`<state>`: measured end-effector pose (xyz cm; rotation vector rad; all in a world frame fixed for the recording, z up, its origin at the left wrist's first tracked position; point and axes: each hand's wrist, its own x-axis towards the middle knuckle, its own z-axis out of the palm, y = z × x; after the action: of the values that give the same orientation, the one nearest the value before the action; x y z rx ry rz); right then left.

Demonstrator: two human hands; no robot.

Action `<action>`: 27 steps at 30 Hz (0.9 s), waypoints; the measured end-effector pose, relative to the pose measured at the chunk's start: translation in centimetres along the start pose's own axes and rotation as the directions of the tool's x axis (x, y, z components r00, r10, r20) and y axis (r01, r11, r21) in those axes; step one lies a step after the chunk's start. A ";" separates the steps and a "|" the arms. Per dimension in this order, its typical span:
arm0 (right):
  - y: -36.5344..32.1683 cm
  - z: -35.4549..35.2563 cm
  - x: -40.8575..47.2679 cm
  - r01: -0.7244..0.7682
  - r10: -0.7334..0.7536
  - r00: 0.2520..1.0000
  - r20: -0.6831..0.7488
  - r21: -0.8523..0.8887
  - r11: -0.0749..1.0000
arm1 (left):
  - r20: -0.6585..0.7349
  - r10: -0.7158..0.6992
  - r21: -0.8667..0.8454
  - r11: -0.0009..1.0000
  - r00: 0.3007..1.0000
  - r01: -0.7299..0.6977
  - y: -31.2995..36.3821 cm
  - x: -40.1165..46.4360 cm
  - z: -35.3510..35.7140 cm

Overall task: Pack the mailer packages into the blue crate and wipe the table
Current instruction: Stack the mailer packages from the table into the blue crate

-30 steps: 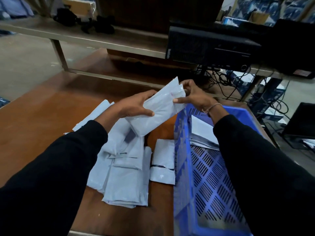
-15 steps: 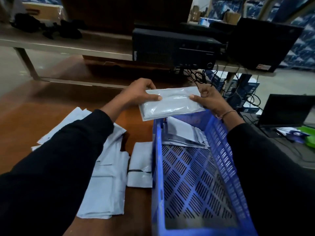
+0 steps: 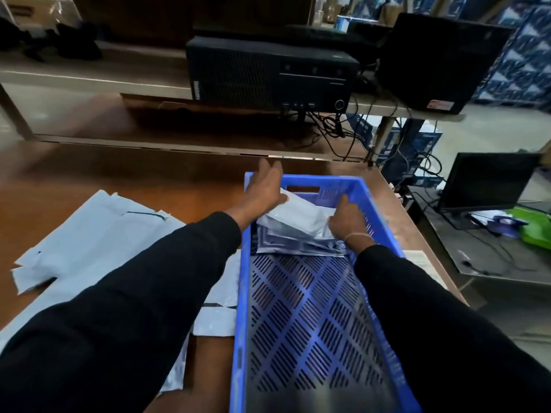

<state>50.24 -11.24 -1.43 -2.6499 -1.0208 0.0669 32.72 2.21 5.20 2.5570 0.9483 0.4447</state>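
Observation:
The blue crate (image 3: 301,311) stands on the right part of the brown table (image 3: 119,180). A grey mailer package (image 3: 298,214) lies tilted on a few other mailers (image 3: 298,247) at the crate's far end. My left hand (image 3: 266,189) rests on its left end with straight fingers reaching over the crate's far left corner. At the package's right end, my right hand (image 3: 346,219) pinches it with curled fingers. Several more mailers (image 3: 89,236) lie spread on the table left of the crate, partly hidden by my left sleeve.
Behind the table a lower shelf carries a black computer tower (image 3: 268,76) and a black monitor (image 3: 441,61), with cables (image 3: 343,129) hanging. A laptop (image 3: 489,183) and a green item (image 3: 536,231) sit on a side table at the right.
Both hands have lowered the mailer from above the crate's far rim down onto the stack inside. My left fingers have straightened. The camera has tilted toward the crate.

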 end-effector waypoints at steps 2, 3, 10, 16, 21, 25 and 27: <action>0.2 1.2 0.1 0.006 -0.007 1.000 -0.017 -0.051 0.999 | -0.006 0.111 0.219 0.970 0.994 -0.107 0.0 -0.2 0.8; 0.4 1.8 0.1 0.005 -0.006 1.000 -0.020 -0.069 0.998 | 0.032 0.186 0.290 0.939 0.982 -0.188 0.1 -0.3 1.2; 0.6 2.3 -0.3 0.156 -0.160 0.987 0.012 -0.314 0.937 | 0.555 0.169 0.522 0.692 0.815 -0.499 -0.4 -1.0 4.2; 1.4 3.3 -0.2 0.301 -0.310 0.950 0.022 -0.319 0.899 | 0.604 0.056 0.528 0.720 0.795 -0.451 -0.1 -0.6 5.0; 1.5 2.9 -0.4 0.283 -0.259 0.955 0.147 -0.181 0.942 | 0.611 0.048 0.482 0.770 0.790 -0.419 0.3 -0.8 4.7; 0.9 1.5 -0.8 0.275 -0.264 0.960 0.090 -0.135 0.952 | 0.568 0.122 0.408 0.817 0.814 -0.407 0.8 -1.1 3.6; 0.4 0.7 -0.7 0.261 -0.259 0.965 0.039 -0.064 0.963 | 0.507 0.192 0.345 0.848 0.841 -0.402 0.8 -1.3 2.8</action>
<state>49.83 -11.79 -2.25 -2.5562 -1.3954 0.0155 33.37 0.10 2.91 3.0330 0.4989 -0.3414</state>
